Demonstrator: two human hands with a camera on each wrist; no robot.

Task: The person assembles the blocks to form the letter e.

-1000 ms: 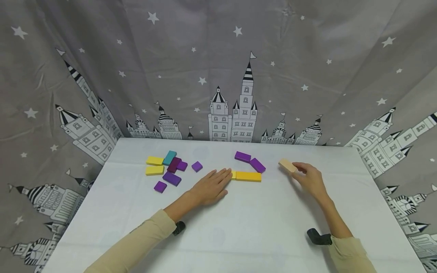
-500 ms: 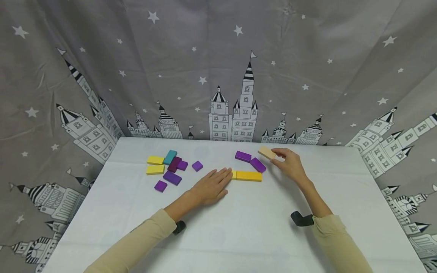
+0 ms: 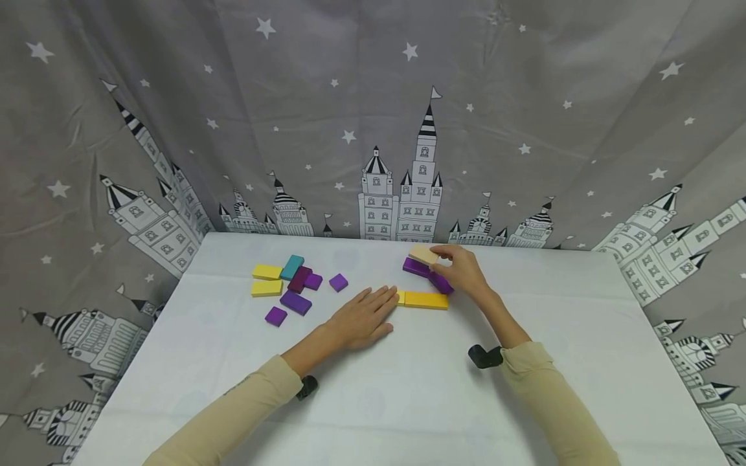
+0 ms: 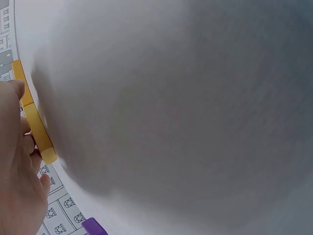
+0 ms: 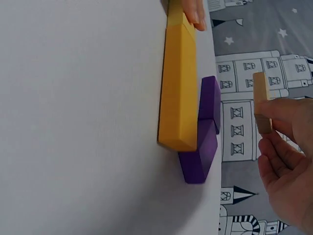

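On a white tabletop (image 3: 373,401) before a grey castle-print curtain (image 3: 303,65), the left hand (image 3: 359,320) lies straight-fingered over yellow-orange blocks (image 3: 426,300) while the right hand's grip (image 3: 463,270) clamps a pale block (image 3: 423,254) above far purple blocks (image 3: 416,267).

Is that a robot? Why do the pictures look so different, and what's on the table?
No robot, just a person's left hand and right hand. The wide picture comes from a camera on the person's head, looking forward and down. The other two come from wrist cameras, so things look turned sideways.

On the left of the white table lie yellow blocks, a teal block, a dark red block and purple blocks. Near the middle, an orange block lines up with a yellow one, and two purple ones lie behind. The left hand touches that yellow one. The right hand pinches a pale block, held up near the two purple ones.
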